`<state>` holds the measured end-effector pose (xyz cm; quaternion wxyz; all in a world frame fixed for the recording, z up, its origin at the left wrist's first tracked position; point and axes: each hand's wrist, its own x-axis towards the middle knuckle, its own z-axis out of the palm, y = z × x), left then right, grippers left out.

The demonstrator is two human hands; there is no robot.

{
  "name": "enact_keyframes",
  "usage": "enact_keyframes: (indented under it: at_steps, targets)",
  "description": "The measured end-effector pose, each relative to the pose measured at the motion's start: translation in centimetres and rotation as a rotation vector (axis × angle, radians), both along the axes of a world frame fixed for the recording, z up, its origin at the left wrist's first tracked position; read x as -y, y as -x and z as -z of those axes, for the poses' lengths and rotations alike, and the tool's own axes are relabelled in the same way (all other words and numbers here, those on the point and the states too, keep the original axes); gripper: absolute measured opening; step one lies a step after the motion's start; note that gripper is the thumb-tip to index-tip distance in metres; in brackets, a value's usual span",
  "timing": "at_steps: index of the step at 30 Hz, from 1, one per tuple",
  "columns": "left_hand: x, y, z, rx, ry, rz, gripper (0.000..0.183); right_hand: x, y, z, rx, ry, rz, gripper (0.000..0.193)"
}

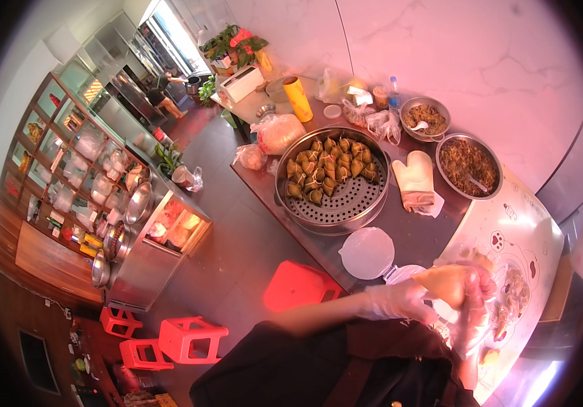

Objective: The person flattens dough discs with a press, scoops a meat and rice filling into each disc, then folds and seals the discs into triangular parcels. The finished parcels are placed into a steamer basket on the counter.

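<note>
Both of my hands wear clear plastic gloves and are together at the lower right, over the table's near end. Between them is a smooth tan, rounded piece (444,283); whether it is dough or something else, I cannot tell. The fingers of my left hand (401,300) close against its left side and underside. My right hand (475,308) grips its right end, with the fingers curled upward. Just beyond the hands lie a white round lid (367,253) and a second pale round piece (405,273). Behind my right hand, a clear plastic bag (514,292) with pale contents is partly visible.
A perforated steamer pot (346,220) holds many small leaf-wrapped dumplings (329,163). Beyond stand two steel bowls of brown filling (466,165) with spoons and an oven mitt (414,178). Red stools (298,285) stand by the table; another person (161,95) is far back.
</note>
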<state>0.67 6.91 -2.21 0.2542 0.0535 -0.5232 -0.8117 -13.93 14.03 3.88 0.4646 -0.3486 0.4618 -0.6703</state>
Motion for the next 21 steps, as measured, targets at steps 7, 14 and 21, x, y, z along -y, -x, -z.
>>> enact_keyframes:
  at_steps: [7,14,21]
  targets:
    - [0.3,2.2,3.1,0.047,-0.216,-0.163,0.053,3.5,1.2,4.1,-0.47,0.33,-0.035,0.092]
    - [0.8,2.0,2.0,-0.122,-0.157,-0.354,0.048,2.2,0.3,3.4,-0.134,0.033,-0.083,0.059]
    - [1.1,1.8,0.5,-0.053,0.036,-0.509,0.061,2.6,1.2,2.1,-0.607,0.022,0.242,0.024]
